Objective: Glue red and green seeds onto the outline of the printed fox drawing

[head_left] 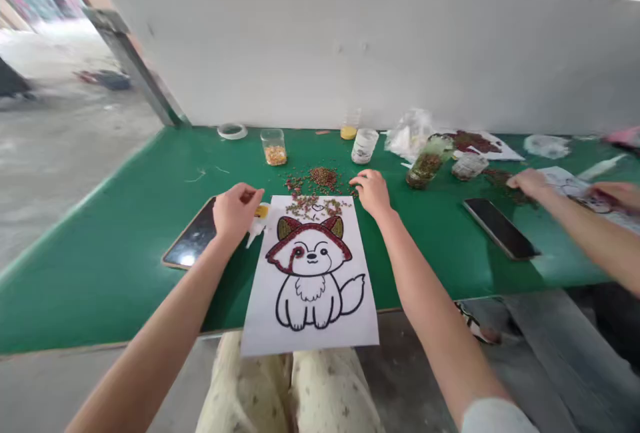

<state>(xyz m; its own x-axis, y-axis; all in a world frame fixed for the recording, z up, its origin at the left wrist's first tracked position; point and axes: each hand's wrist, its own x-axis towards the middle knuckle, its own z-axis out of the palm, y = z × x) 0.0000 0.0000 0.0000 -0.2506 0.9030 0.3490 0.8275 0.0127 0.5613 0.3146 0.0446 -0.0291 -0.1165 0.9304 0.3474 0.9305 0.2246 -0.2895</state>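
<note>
Head view: black-lined white-paper animal drawing (310, 288), ears (287, 227) filled, body bare.
Your left fingers (247, 192) narrow, contents unclear; right fingers (361, 178) parted.

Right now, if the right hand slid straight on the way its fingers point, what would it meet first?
The right hand would likely meet the scattered seeds first, then the brown seed pile; its exact height is unclear.

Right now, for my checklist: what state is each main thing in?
Drawing sheet: partly filled in
Loose grains: scattered and heaped
Clear jar: upright, partly full
White jar: upright
Green-tinted jar: partly full
Plastic bag: crumpled
Squeeze bottle: lying down, partly hidden
Left phone: face up, partly hidden
Right phone: face up, screen dark
</note>
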